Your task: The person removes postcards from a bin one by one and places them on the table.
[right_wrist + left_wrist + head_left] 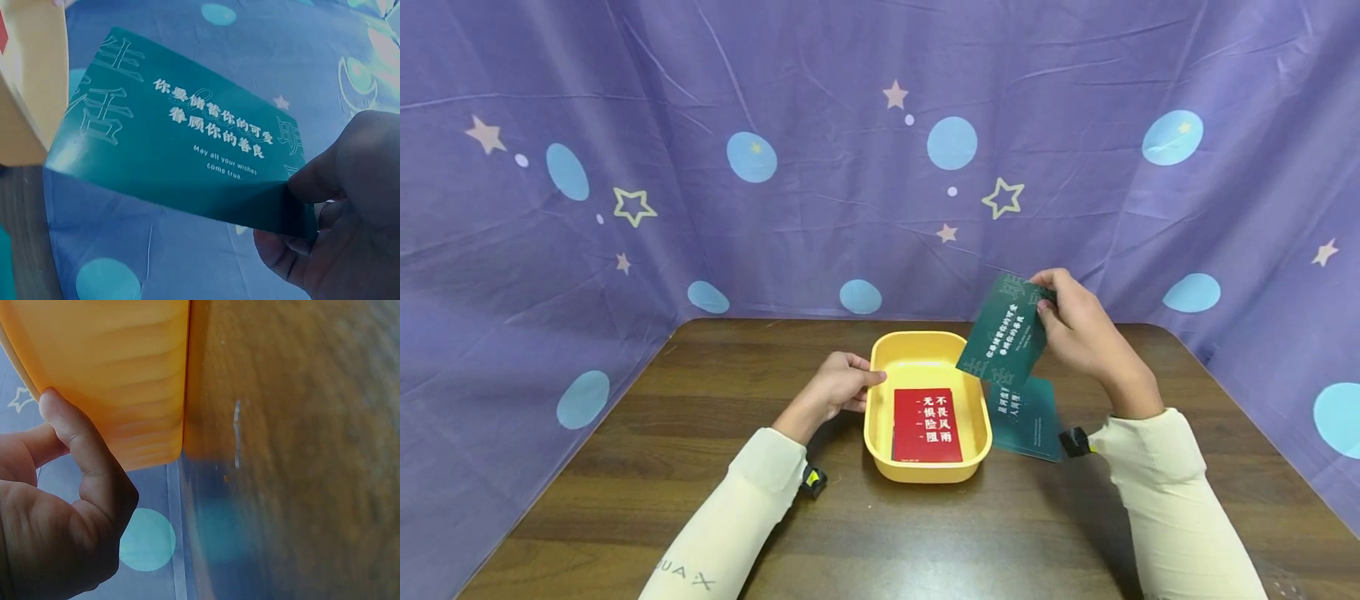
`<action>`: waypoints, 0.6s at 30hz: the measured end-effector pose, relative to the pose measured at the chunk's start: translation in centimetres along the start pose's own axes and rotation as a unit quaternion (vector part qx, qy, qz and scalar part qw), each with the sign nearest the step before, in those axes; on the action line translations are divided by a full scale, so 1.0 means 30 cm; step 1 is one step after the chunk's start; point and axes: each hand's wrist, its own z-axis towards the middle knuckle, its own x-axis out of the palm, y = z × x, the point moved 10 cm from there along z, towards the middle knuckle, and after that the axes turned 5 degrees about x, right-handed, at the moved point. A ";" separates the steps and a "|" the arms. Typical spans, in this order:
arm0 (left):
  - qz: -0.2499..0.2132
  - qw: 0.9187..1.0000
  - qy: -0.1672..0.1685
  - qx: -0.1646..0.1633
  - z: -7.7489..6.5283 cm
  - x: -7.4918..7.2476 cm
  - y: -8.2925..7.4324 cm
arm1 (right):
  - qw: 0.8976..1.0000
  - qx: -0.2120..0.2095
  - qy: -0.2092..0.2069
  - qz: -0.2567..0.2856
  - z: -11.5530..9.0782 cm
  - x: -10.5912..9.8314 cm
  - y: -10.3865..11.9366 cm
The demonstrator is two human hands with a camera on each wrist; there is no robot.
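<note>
Two bare hands show in the head view above a dark brown wood-grain surface [722, 383]. The left hand [835, 385] has a narrow grip, pinching the left rim of a yellow rectangular tray with rounded corners [927, 473]. Inside the tray, toward its near end, a red rectangular card with white Chinese lettering [927, 425] lies flat. The right hand [1082, 329] pinches a dark green glossy card with white lettering [1006, 329] by its far right end; that card hangs tilted over the tray's right rim. On the surface just right of the tray lies a teal printed card [1028, 423], partly covered from sight by the held one. Cream sleeves [1172, 492] cover both forearms, and a purple fabric backdrop with stars and blue ovals [842, 208] rises at the far side.

The left wrist view shows the thumb at the tray's rim and a finger beyond its wall.

In the right wrist view, the thumb presses the printed face of the green card while fingers support its underside; its English line reads "May all your wishes come true."
</note>
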 end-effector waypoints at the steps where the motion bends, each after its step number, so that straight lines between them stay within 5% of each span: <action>1: 0.000 1.000 0.000 0.000 0.000 0.000 0.000 | 1.000 0.008 0.004 -0.003 0.000 -0.003 -0.012; 8: 0.001 1.000 0.000 0.000 -0.003 -0.001 -0.001 | 0.997 0.063 0.038 -0.020 -0.001 0.003 -0.104; 18: -0.001 1.000 0.005 0.003 -0.005 -0.002 -0.003 | 0.993 0.086 0.073 -0.035 -0.005 0.043 -0.209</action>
